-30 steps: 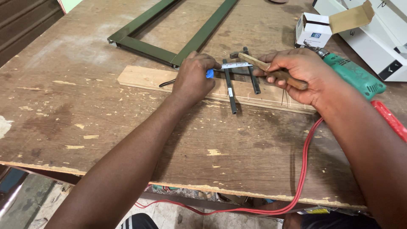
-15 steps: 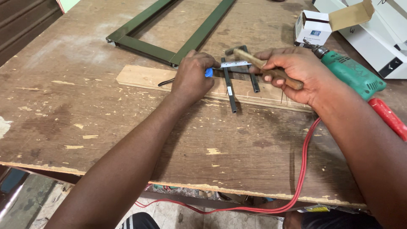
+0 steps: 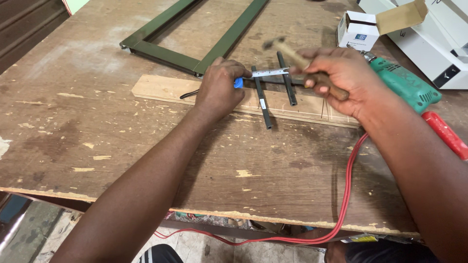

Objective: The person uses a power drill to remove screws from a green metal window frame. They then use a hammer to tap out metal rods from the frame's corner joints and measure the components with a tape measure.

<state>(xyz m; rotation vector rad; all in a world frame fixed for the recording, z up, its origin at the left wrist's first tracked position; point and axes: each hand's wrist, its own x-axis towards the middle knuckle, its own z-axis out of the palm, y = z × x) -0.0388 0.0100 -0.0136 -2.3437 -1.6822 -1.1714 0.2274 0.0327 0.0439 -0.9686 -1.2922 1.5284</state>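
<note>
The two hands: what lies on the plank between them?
In the head view, between left hand and right hand, two dark metal bars lie on the plank.

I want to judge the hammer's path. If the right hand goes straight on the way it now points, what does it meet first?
The right hand points left across the table. The hammer would probably first meet the silver tool held by the left hand, above the dark bars; its height is unclear.
</note>
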